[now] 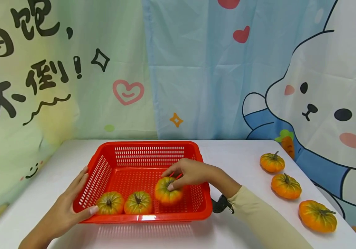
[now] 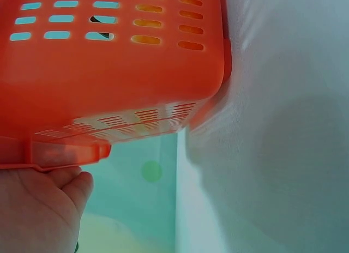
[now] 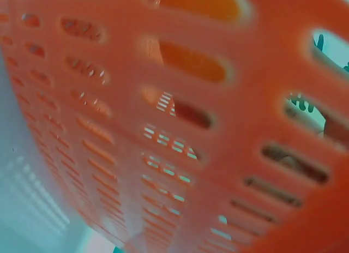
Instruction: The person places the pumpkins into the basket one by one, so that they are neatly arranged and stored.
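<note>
1. Pinches a green-topped orange pumpkin point(image 1: 168, 195) in the right hand point(image 1: 191, 171), between thumb and curled fingers, inside the right part of the red basket point(image 1: 181, 217) at the lower centre of the head frame; cannot tell whether touching the basket's bottom.
2. Rests the left hand point(image 1: 67, 209), with nearly straight fingers and spread thumb, against the basket's rim at the lower left of the head frame.
3. Has two more pumpkins point(image 1: 110, 204) point(image 1: 138, 203) side by side along the basket's front wall, left of the gripped one.
4. Has three further pumpkins point(image 1: 272, 162) point(image 1: 286, 186) point(image 1: 317, 216) on the white desk point(image 1: 240, 159), in a slanting row at the lower right.
5. Wears a pale yellow sleeve point(image 1: 265, 221) on the right arm.
</note>
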A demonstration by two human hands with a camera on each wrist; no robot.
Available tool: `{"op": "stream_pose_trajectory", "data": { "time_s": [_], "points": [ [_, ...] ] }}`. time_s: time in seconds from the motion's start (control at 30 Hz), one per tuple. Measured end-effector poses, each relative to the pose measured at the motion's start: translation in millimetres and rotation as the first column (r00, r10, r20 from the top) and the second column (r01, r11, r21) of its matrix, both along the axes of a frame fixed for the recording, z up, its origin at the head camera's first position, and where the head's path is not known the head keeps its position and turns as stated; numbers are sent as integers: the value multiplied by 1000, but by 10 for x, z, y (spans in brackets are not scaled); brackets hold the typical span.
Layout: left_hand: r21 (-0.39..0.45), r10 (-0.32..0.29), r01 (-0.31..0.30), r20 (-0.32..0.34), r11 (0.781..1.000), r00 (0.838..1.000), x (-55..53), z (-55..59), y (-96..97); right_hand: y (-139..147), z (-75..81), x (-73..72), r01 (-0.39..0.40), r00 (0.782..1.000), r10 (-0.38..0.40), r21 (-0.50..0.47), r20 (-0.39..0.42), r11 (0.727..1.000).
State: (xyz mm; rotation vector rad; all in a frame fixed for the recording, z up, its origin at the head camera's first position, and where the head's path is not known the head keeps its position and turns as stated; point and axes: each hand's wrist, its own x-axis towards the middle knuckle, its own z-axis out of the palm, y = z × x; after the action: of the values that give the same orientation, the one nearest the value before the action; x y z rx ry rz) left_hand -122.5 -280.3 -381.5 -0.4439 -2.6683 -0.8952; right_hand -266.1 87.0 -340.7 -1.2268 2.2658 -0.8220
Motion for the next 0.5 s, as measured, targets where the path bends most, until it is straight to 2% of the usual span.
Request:
{"op": "stream_pose_trajectory", "data": {
  "time_s": [0.23, 0.5],
  "points": [
    [6, -1, 1, 3, 1000, 1000, -7, 1, -23, -71, -34, 12, -59, 998, 59, 0, 35, 998],
    [-1, 11, -11, 5, 1000, 1000, -7, 0, -16, -148, -85, 39, -78, 995, 73, 74, 63, 994]
  ]
}}
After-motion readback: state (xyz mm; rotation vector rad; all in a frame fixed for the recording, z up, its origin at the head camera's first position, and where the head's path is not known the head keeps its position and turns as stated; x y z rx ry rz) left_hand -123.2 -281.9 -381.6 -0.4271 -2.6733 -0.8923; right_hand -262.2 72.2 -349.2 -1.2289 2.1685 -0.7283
